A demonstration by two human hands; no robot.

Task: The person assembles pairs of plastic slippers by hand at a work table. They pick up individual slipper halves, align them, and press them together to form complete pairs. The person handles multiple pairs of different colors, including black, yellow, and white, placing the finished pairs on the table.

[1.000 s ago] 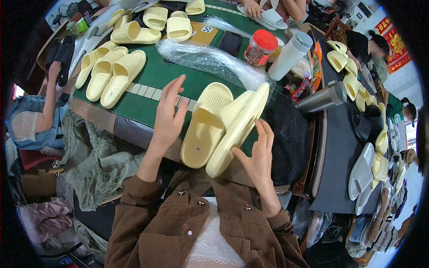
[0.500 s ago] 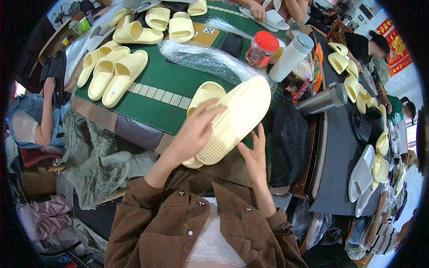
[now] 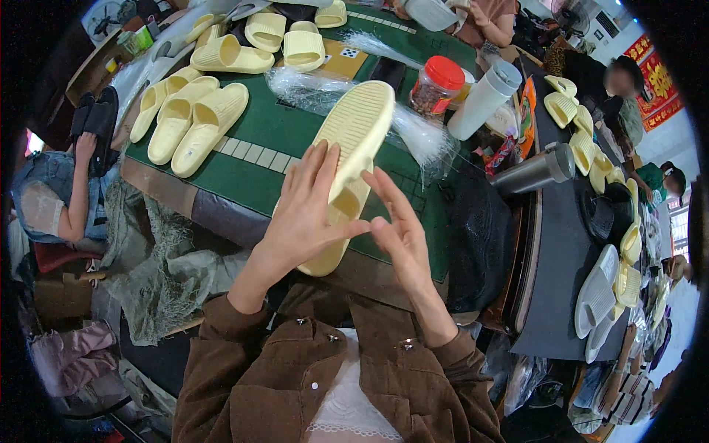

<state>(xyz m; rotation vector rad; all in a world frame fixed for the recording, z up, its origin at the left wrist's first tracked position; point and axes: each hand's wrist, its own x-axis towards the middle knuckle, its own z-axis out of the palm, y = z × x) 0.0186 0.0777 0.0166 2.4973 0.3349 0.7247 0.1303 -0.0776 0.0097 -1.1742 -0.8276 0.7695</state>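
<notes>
A: What is in my hands?

B: A pair of pale yellow slippers (image 3: 347, 166), pressed together. One sole with ridges faces up.

A: My left hand (image 3: 304, 214) lies flat on the near part of the pair. My fingers are spread and my thumb sticks out to the right.

B: And your right hand (image 3: 399, 232)?

A: It is at the right edge of the slippers. The fingers are open and point up. My left thumb tip meets it. I cannot tell if this grip really clamps the pair or just touches it.

B: So is the left grip tight?

A: No, it is wide. The hand presses on the slippers more than it wraps them.

B: Where are the slippers?

A: Up in the air, tilted, over the near edge of the green desk (image 3: 266, 148). The toe end points far and to the right.

B: What is around them?

A: Clear plastic bags (image 3: 413, 129) lie on the desk just behind them. A jar (image 3: 437, 85) with a red lid and a white bottle (image 3: 484, 100) stand further right. More yellow slippers (image 3: 196, 122) lie on the far left of the desk.
</notes>
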